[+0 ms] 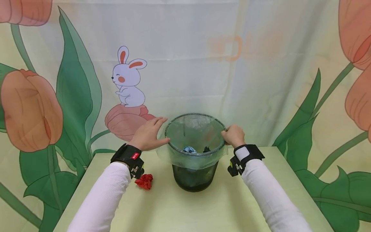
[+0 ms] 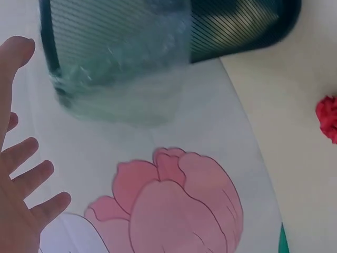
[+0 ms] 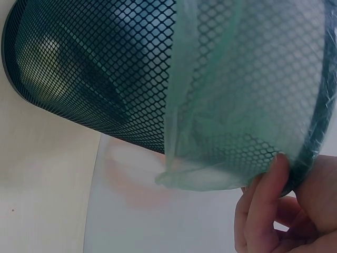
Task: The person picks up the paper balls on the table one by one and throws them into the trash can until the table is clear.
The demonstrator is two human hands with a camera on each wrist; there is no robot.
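A black mesh wastebasket (image 1: pixel 195 182) stands upright on the table, lined with a translucent green trash bag (image 1: pixel 194 161) folded down over its rim. My right hand (image 1: pixel 234 136) grips the rim on the right side; in the right wrist view its fingers (image 3: pixel 263 203) curl round the edge with the bag under them. Beside the left rim, my left hand (image 1: pixel 149 133) has its fingers spread, and the left wrist view shows a gap between it and the basket. Inside the bag lie a blue-and-white crumpled piece (image 1: pixel 189 149) and a dark one (image 1: pixel 206 149).
A crumpled red piece (image 1: pixel 144 181), perhaps paper, lies on the pale yellow-green table (image 1: pixel 185 212) left of the basket, near my left wrist. Close behind the table hangs a printed curtain (image 1: pixel 185 64) with tulips and a rabbit.
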